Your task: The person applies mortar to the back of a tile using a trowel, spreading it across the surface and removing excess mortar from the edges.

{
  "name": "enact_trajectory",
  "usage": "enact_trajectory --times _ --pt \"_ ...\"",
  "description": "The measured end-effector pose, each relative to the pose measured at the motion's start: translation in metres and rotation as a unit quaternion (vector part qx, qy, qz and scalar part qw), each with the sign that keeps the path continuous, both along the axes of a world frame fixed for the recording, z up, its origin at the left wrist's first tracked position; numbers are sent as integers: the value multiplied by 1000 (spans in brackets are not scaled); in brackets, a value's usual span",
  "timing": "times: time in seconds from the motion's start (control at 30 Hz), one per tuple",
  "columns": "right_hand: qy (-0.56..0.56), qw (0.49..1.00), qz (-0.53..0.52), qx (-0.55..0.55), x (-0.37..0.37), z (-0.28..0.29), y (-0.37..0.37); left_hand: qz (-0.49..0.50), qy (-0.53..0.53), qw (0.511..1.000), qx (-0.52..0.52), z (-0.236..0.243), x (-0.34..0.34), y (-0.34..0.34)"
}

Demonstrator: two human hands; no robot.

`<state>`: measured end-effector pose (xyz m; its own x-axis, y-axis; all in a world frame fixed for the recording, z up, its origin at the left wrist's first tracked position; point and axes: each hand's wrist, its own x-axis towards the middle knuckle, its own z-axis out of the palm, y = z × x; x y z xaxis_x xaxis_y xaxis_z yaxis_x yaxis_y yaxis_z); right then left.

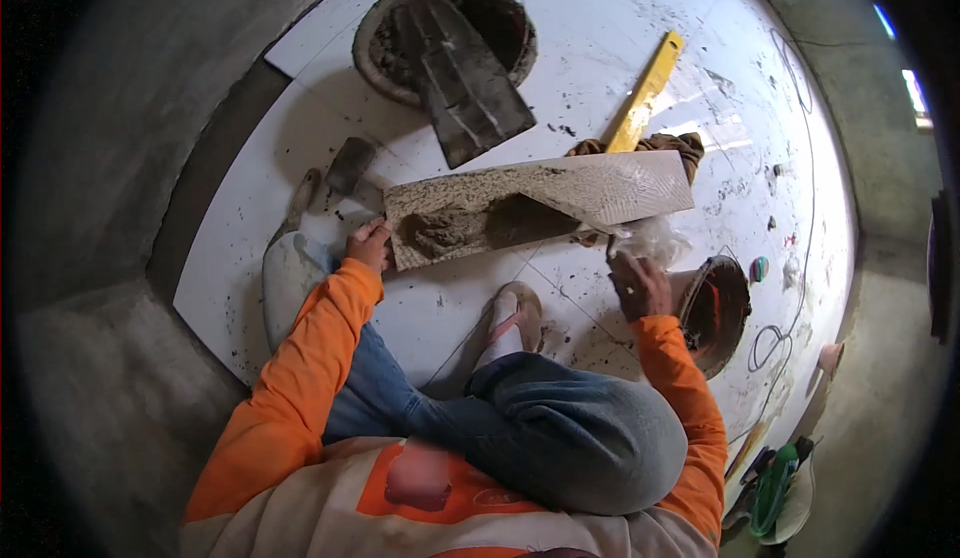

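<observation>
Trowel (530, 220) in right grip (640, 286), mortared tile (640, 183)

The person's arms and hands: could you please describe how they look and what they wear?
The left sleeve and right sleeve are long, plain orange and creased, ending near the wrists. The left hand and right hand wear no gloves.

The sleeves (322, 343) are bright orange, the jeans (590, 438) blue.
</observation>
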<state>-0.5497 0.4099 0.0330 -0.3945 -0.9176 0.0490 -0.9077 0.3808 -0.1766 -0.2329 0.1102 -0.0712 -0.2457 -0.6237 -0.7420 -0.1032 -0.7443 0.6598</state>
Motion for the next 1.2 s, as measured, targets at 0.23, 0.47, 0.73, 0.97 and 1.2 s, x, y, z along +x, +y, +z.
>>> enact_trajectory --times 0.23,0.47,0.73,0.97,1.2 --pt "25 975 -204 -83 52 -50 11 -66 -92 990 -86 27 -6 8" --pt "-36 935 -348 -51 79 -122 -3 -104 -55 987 -113 37 3 16" --pt "-59 949 -309 11 134 -113 56 -130 -64 983 -109 59 9 17" --pt "-164 931 -294 -140 161 -78 120 -132 -85 980 -126 75 0 23" --pt "-841 428 -196 -266 42 -14 20 -89 -31 990 -108 42 2 24"
